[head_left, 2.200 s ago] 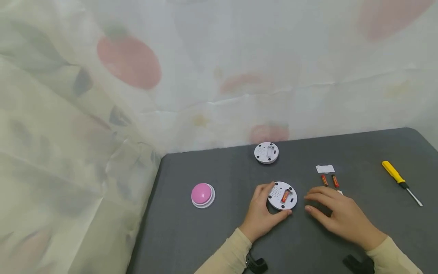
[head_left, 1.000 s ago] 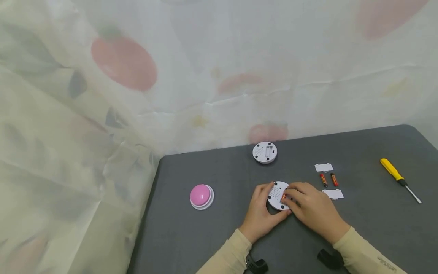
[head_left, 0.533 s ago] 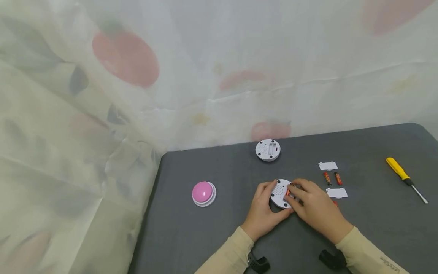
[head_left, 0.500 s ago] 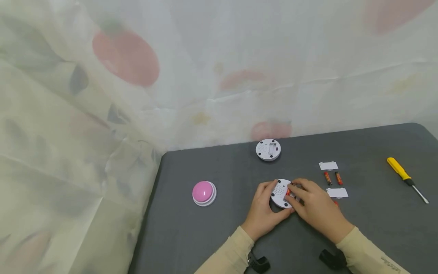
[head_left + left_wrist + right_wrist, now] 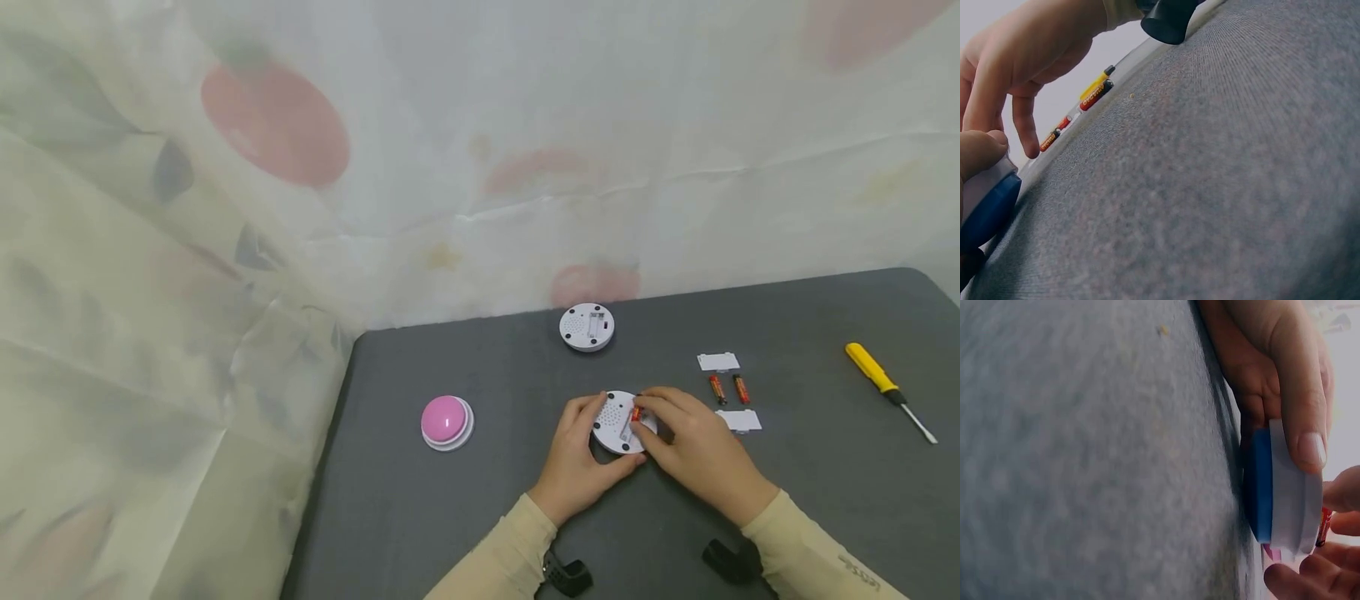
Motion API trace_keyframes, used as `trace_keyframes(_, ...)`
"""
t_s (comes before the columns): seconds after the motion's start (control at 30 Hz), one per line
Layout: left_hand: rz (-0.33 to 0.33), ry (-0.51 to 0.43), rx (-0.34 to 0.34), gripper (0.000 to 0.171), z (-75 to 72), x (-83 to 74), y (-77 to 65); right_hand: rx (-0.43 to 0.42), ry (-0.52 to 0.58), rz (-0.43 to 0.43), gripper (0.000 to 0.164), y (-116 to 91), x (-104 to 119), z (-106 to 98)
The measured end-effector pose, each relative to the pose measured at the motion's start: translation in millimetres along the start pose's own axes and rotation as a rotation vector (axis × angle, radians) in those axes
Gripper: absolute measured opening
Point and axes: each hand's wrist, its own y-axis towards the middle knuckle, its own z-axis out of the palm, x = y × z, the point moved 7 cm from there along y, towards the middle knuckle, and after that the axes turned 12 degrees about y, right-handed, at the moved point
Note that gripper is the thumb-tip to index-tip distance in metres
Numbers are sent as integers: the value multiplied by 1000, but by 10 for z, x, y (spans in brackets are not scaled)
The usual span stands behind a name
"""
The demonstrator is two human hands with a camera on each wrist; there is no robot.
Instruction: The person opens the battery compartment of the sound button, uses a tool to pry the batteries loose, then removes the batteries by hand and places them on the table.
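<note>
My left hand (image 5: 576, 467) grips the rim of a round white push-button buzzer (image 5: 611, 414) that lies upside down. Its blue dome (image 5: 990, 212) faces the table in the left wrist view. Thumb and fingers of my right hand (image 5: 693, 446) pinch a red battery (image 5: 636, 413) over the buzzer's battery slot. Part of the slot shows bare below the battery. In the right wrist view the battery (image 5: 1324, 526) stands out beyond the white base (image 5: 1294, 500), between the right fingers.
Another upturned buzzer (image 5: 587, 327) lies at the back edge, a pink-domed one (image 5: 444, 422) at left. Two white battery covers (image 5: 717, 362) and two batteries (image 5: 741, 388) lie at right, and a third battery (image 5: 1096, 95) shows in the left wrist view. A yellow screwdriver (image 5: 873, 373) is farther right.
My right hand has come left from beside the buzzer and taken hold of the battery, which lay across the slot. Now the battery is tipped up, baring part of the slot. My left hand keeps its grip.
</note>
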Motion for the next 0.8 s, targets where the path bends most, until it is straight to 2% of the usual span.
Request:
trace_keyframes(0.3,-11,2,2,92,5,9,-3,3,-47,29,47,-38,-56,-103)
trace_keyframes(0.5,-26,-12,0,92,-4,39,-3,5,-40,26,48,-63,-86,-206)
trace_keyframes(0.73,-32,-2,-2,92,-4,35,5,46,9,24,57,-250,-214,-430)
trace_keyframes(0.8,-36,-12,4,93,1,36,8,44,18,19,49,-312,-255,-507)
